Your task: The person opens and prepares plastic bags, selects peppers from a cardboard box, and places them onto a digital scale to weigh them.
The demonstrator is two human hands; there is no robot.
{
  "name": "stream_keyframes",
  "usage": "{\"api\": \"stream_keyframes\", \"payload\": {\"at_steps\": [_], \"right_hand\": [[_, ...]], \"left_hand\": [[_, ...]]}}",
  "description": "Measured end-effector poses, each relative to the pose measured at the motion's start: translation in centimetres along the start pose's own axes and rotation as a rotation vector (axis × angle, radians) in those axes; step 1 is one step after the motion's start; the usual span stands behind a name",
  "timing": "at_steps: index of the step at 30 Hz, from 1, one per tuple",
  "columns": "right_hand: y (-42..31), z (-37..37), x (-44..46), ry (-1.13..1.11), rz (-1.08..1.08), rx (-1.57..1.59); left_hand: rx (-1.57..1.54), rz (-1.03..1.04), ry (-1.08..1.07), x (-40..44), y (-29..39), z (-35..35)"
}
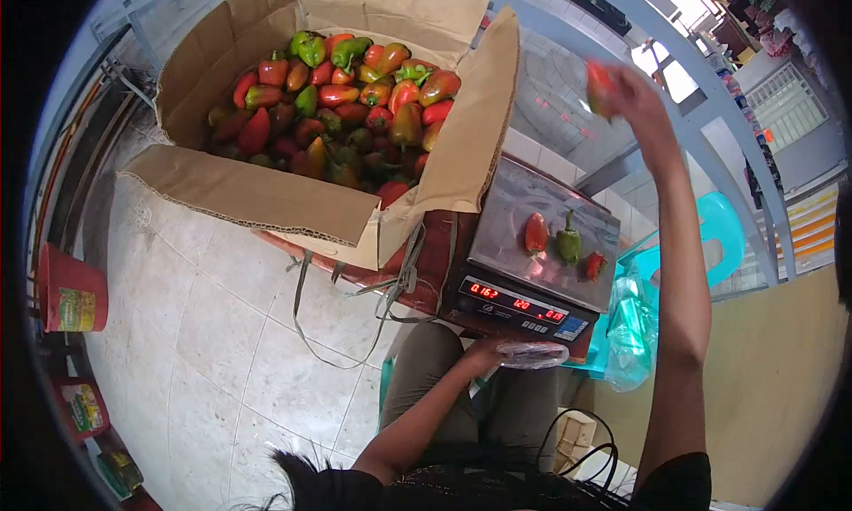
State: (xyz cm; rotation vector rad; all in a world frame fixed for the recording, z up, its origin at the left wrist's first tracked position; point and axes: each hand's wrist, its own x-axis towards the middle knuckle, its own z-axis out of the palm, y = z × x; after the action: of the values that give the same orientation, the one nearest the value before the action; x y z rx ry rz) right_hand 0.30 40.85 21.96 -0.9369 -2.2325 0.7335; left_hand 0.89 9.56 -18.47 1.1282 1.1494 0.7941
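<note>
My right hand [637, 98] is raised at the upper right, closed around a red bell pepper [600, 87] that looks blurred. Below it, a digital scale [506, 300] with red lit digits bears three peppers on its metal plate [497, 236]: a red pepper [535, 233], a green pepper [569, 244] and a small red pepper [595, 264]. My left hand [484, 356] rests above my lap at the scale's front edge. Its fingers are closed on a clear plastic bag [535, 356], partly hidden by the hand.
An open cardboard box [266, 191] full of red, green and mottled peppers [337, 98] stands left of the scale. Loose ties [404, 271] hang from its near side. A turquoise chair [721, 231] with plastic bags [630, 333] is at right. Red pots [75, 289] line the left.
</note>
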Motion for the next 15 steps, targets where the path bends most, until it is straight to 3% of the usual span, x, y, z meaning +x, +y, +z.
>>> {"api": "stream_keyframes", "payload": {"at_steps": [1,3,7,13,15], "right_hand": [[-4.0,1.3,0.7,-0.003,-0.084,0.061],[-7.3,3.9,4.4,-0.033,-0.525,-0.027],[-11.7,10.9,8.4,-0.104,-0.925,-0.467],[-18.2,22.3,9.7,-0.893,-0.478,-0.969],[-16.2,27.0,10.2,-0.870,-0.308,-0.830]], "left_hand": [[-0.026,0.003,-0.008,-0.2,0.4,-0.2],[-0.068,0.029,-0.001,-0.5,1.0,-0.3],[0.024,0.084,0.019,-0.7,0.7,0.0],[-0.033,0.110,0.043,-1.4,2.2,-0.7],[-0.069,0.112,0.007,-1.3,2.2,-0.8]]}}
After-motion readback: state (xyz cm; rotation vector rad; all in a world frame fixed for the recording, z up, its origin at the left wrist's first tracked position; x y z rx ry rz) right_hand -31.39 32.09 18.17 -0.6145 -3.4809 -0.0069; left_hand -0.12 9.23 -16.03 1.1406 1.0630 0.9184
